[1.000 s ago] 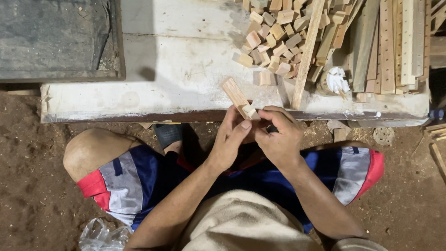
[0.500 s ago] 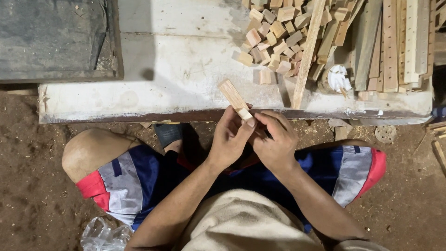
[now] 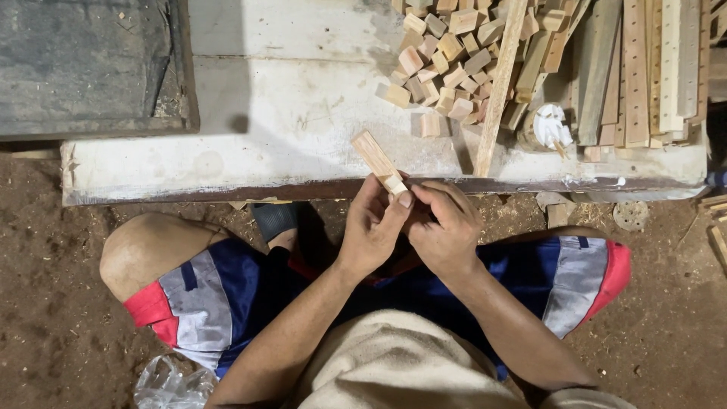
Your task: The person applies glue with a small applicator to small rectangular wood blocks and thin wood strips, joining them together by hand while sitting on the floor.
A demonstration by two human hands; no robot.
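Bare dirt floor lay beneath a low, white-painted desk, which carried a heap of small wooden blocks and a stack of long slats along its right side. Seated at the near edge, a person held a short flat wooden stick that angled up and to the left over the desk, the left hand with its grip clamped on the lower end. Just beside it and touching, the right hand had its fingers curled tight together; whether they pinched anything could not be told.
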